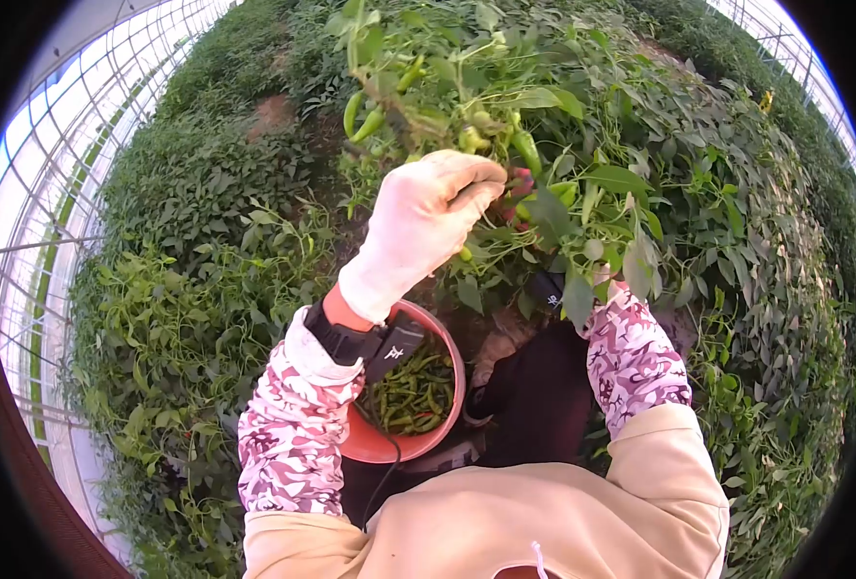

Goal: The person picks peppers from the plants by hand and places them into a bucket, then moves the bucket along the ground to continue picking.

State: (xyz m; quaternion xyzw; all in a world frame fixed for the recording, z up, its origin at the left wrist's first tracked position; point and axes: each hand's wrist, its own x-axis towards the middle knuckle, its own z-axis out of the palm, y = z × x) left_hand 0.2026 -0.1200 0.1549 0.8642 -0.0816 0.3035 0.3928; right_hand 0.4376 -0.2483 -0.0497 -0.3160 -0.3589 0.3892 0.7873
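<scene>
My left hand (418, 227), in a pale glove, is closed with its fingertips pinched together among the stems of a pepper plant (621, 179). What lies between the fingertips is hidden. Green peppers (524, 150) hang just beyond the fingers, and more peppers (363, 124) hang farther up and to the left. Leaves cover most of my right hand (601, 276), which reaches into the same plant from the right; its fingers cannot be made out clearly. A small red and dark patch (520, 191) shows through the foliage beside my left fingertips.
Below my left forearm stands a pink bucket (457, 386) holding many picked green peppers (414, 391). Dense rows of plants (187, 241) grow on both sides. A greenhouse frame (37, 241) runs along the left. My bent leg (534, 391) is beside the bucket.
</scene>
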